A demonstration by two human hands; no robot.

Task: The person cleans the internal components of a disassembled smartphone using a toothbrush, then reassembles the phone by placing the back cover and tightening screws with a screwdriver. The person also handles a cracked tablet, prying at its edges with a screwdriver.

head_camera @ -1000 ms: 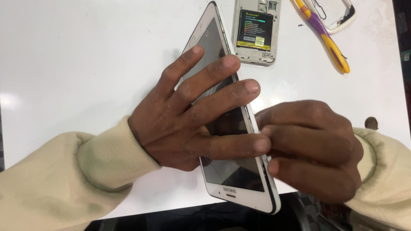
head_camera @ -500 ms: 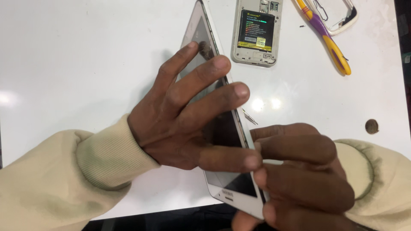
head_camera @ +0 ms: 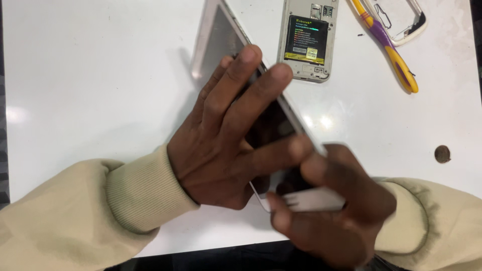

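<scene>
A white phone with a dark screen [head_camera: 223, 40] stands tilted on its edge over a white table [head_camera: 90, 75]. My left hand [head_camera: 221, 145] lies spread across the screen, fingers apart, pressing and holding the phone. My right hand [head_camera: 336, 211] is blurred and grips the phone's lower end from the right and below. Both arms wear beige sleeves with ribbed cuffs.
A second phone lies face down with its back open and a black battery [head_camera: 307, 37] showing at the top centre. Next to it lie a purple and yellow tool [head_camera: 386, 47] and a white phone frame [head_camera: 401, 17]. A small brown round spot [head_camera: 442, 153] sits at the right.
My right hand has slid down to the phone's lower end. The phone has tipped further, its top end swinging left, and my left fingers have shifted with it.
</scene>
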